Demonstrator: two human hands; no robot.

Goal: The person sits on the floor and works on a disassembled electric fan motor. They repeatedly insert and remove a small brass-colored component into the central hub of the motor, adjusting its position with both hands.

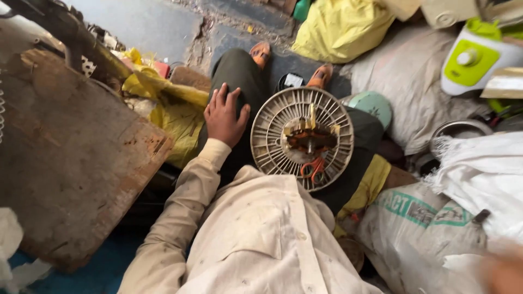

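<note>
The left hand point(225, 116) rests flat on the thigh, fingers spread, holding nothing, just beside the round grille point(301, 138) on the lap. The right hand point(504, 272) blurs at lower right; its grip cannot be told.

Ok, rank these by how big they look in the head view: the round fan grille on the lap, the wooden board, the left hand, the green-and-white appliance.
1. Wooden board, though it lies nearer the camera.
2. Round fan grille.
3. Green-and-white appliance, partly cut off.
4. Left hand.
</note>
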